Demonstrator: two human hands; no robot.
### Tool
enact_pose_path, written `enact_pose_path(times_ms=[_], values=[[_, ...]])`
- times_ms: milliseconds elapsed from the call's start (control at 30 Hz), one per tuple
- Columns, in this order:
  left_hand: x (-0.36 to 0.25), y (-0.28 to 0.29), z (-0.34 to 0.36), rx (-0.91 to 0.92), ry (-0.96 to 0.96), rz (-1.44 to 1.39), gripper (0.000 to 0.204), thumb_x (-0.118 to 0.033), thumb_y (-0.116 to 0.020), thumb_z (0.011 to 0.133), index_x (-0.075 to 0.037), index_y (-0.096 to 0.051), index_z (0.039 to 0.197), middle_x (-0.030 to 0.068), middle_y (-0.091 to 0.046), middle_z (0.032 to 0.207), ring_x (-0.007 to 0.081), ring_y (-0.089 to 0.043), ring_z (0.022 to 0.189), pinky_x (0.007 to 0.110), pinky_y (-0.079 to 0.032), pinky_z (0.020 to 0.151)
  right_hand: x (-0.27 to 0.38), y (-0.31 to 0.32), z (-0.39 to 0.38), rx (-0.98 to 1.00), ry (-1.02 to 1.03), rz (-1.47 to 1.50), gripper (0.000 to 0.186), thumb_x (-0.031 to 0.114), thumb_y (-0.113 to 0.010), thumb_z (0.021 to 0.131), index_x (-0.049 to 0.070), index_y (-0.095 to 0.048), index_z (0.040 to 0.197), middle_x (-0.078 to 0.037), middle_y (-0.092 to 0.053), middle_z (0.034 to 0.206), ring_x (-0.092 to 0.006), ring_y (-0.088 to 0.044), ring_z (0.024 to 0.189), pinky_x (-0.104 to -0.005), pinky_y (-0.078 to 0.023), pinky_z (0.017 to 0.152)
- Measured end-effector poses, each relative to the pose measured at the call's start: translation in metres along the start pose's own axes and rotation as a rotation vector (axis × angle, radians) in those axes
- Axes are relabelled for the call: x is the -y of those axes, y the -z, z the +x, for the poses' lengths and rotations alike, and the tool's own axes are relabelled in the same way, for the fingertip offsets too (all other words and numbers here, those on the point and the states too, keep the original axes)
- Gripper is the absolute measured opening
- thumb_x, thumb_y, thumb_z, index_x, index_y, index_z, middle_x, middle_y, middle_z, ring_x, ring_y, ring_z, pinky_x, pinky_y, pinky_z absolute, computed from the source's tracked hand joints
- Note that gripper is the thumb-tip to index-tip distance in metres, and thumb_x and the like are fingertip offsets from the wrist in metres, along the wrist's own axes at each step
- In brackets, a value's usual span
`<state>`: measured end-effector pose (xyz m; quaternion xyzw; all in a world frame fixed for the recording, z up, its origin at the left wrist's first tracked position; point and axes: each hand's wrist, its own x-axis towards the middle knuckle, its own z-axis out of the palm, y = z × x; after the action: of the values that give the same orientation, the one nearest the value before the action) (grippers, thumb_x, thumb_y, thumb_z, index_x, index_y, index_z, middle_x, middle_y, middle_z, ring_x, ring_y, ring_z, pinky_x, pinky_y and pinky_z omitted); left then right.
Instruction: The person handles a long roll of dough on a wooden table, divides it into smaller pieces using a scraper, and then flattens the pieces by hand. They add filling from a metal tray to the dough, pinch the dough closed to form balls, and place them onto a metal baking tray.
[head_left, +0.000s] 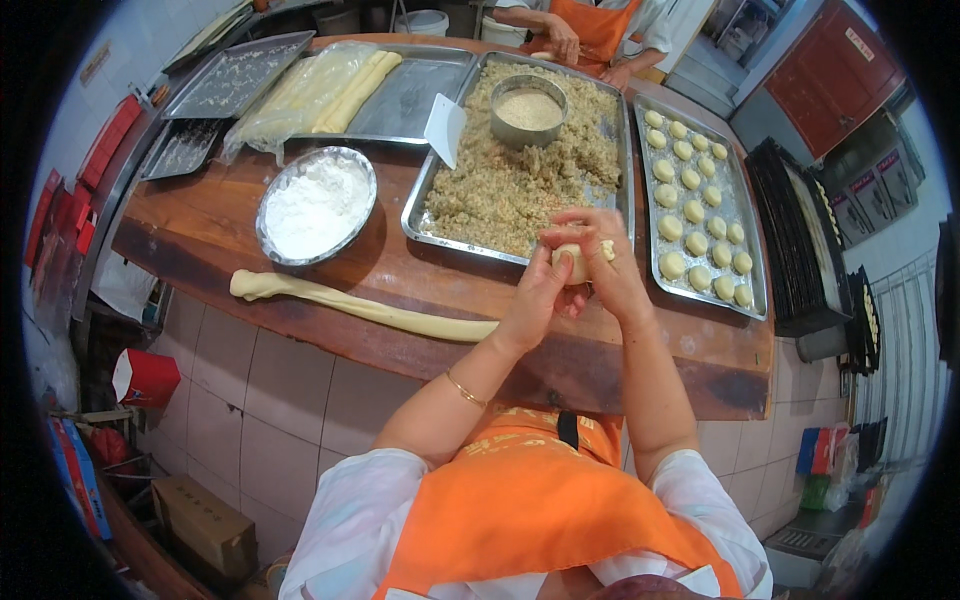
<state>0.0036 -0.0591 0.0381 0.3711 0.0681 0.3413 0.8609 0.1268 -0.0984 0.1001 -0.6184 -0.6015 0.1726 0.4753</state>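
Note:
Over the table's near edge, both my hands close around one pale ball of dough (pixel 570 264). My left hand (pixel 540 288) cups it from the left with the thumb laid on top. From the right, my right hand (pixel 606 262) curls its fingers over it, and a bit of dough shows by its knuckles. Just beyond them lies a large metal tray (pixel 412 222) of crumbly tan filling (pixel 500 195). A long rope of dough (pixel 370 308) runs along the table to the left of my hands. What is inside the ball is hidden.
A bowl of white flour (pixel 318 208) stands left. Rows of round dough balls (pixel 693 211) fill a tray (pixel 757 285) on the right. A round tin (pixel 528 112) of pale seeds and a white scraper (pixel 444 130) rest at the filling tray. Across the table a person (pixel 590 35) in orange works.

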Motion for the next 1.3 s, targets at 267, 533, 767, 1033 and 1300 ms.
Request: enact_pose_path(times_ms=[267, 533, 767, 1033, 1300], values=[[0.002, 0.002, 0.004, -0.082, 0.001, -0.139, 0.031, -0.035, -0.048, 0.108, -0.009, -0.047, 0.125, 0.0047, -0.06, 0.101, 0.0112, -0.059, 0.08, 0.026, -0.051, 0.069, 0.01, 0.026, 0.004, 0.08, -0.216, -0.196, 0.024, 0.02, -0.075, 0.089, -0.001, -0.065, 0.093, -0.009, -0.065, 0.075, -0.0126, -0.06, 0.068, -0.0314, -0.05, 0.062], [-0.011, 0.013, 0.003, -0.043, 0.092, -0.319, 0.042, -0.038, -0.048, 0.107, -0.01, -0.046, 0.139, 0.0043, -0.06, 0.104, 0.0108, -0.055, 0.074, 0.022, -0.046, 0.061, 0.011, 0.043, 0.01, 0.219, -0.205, -0.063, 0.016, 0.013, -0.069, 0.087, 0.0, -0.062, 0.093, -0.004, -0.059, 0.073, -0.0104, -0.051, 0.065, -0.0282, -0.044, 0.059], [0.003, 0.032, 0.006, 0.071, 0.001, -0.206, 0.045, -0.042, -0.043, 0.108, -0.008, -0.047, 0.137, 0.0059, -0.06, 0.106, 0.0136, -0.056, 0.077, 0.024, -0.047, 0.063, 0.026, 0.043, 0.016, 0.275, -0.117, -0.141, 0.013, 0.011, -0.068, 0.086, 0.0, -0.061, 0.089, -0.005, -0.058, 0.072, -0.0119, -0.052, 0.065, -0.0291, -0.044, 0.06], [-0.014, 0.03, 0.003, 0.196, -0.005, -0.51, 0.045, -0.042, -0.037, 0.11, -0.005, -0.052, 0.13, 0.0106, -0.063, 0.113, 0.0217, -0.06, 0.093, 0.034, -0.05, 0.08, 0.028, 0.042, 0.019, 0.316, -0.031, -0.193, 0.011, 0.007, -0.068, 0.085, 0.0, -0.06, 0.088, -0.006, -0.058, 0.072, -0.0125, -0.054, 0.063, -0.0294, -0.045, 0.06], [-0.032, -0.014, 0.002, -0.229, 0.117, -0.456, 0.04, -0.039, -0.034, 0.111, -0.005, -0.053, 0.12, 0.0111, -0.063, 0.11, 0.0195, -0.064, 0.094, 0.031, -0.055, 0.076, 0.034, 0.04, 0.015, 0.329, 0.073, -0.281, 0.011, 0.002, -0.068, 0.083, 0.001, -0.058, 0.088, -0.006, -0.056, 0.072, -0.0132, -0.054, 0.063, -0.0286, -0.046, 0.06]])
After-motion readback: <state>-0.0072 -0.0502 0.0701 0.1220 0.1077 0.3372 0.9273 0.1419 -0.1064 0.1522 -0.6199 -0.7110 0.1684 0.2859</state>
